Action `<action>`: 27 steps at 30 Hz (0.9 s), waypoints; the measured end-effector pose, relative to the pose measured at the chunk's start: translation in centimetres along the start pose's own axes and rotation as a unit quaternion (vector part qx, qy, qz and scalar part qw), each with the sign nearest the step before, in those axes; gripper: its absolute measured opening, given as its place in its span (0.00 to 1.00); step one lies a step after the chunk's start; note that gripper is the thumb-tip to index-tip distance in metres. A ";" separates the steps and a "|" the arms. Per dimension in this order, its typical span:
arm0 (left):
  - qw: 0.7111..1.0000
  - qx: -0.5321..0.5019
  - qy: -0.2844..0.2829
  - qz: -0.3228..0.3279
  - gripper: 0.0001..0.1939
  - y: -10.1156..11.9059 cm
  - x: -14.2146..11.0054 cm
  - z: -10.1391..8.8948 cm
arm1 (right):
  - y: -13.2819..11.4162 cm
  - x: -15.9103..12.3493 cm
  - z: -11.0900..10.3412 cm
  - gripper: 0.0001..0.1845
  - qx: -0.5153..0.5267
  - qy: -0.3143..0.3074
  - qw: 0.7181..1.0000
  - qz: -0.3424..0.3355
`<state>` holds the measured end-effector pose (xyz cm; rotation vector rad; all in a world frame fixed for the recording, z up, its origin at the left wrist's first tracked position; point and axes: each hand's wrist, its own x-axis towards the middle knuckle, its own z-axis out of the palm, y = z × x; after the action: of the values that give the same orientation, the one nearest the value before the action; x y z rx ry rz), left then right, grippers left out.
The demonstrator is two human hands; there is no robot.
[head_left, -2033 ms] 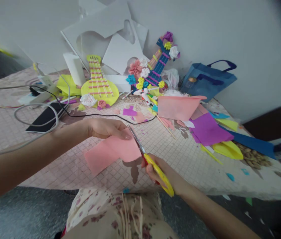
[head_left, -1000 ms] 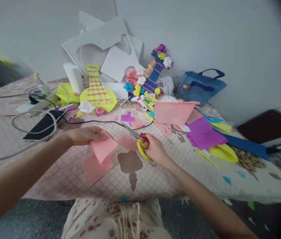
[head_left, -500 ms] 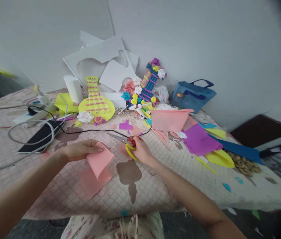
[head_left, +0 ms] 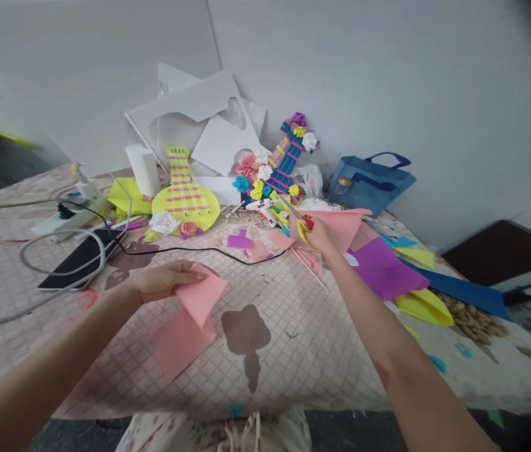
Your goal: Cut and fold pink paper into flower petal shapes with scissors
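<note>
My left hand [head_left: 169, 279] pinches a folded piece of pink paper [head_left: 203, 296] by its upper left part. Beneath its lower corner, another pink paper piece [head_left: 183, 348] lies flat on the table. Farther off to the right, my right hand [head_left: 321, 237] is wrapped around the yellow-and-red handles of a pair of scissors [head_left: 304, 229]. The blades point up and left, near the white glue gun [head_left: 265, 210]. Behind the right hand is a larger pink sheet [head_left: 341, 227], partly covered by the fingers. A small pink scrap [head_left: 280, 240] lies just left of the scissors.
A yellow paper guitar [head_left: 185, 201] and a blue flowered one [head_left: 289, 160] stand at the back. Cables cross the left side by a power strip [head_left: 70, 216] and black tablet [head_left: 81, 260]. Purple sheets [head_left: 383, 267], a wooden stick [head_left: 310, 270] and a blue bag [head_left: 371, 182] are right.
A cut separated the pink paper. My right hand carried the scissors away to the back right, and a pink scrap left the middle for the scraps farther back. My left hand kept its piece.
</note>
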<state>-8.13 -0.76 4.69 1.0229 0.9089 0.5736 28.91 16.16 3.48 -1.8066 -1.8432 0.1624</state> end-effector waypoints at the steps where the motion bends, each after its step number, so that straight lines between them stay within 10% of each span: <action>1: 1.000 -0.002 0.006 0.004 0.10 0.1 0.0 0.1 | 0.6 -0.6 -0.2 0.17 -0.004 0.005 1.000 0.005; 10: 0.999 0.006 -0.022 0.032 0.10 0.9 1.9 1.7 | 5.0 -6.6 -0.6 0.19 -0.022 0.014 1.000 0.004; 27: 0.993 -0.087 0.061 0.059 0.14 0.1 6.6 3.0 | 4.1 -8.2 -1.2 0.15 -0.055 -0.035 0.995 -0.081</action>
<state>-2.10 2.92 3.02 0.8944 0.8927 0.8080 32.69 8.35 0.26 -1.7329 -2.0753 0.0661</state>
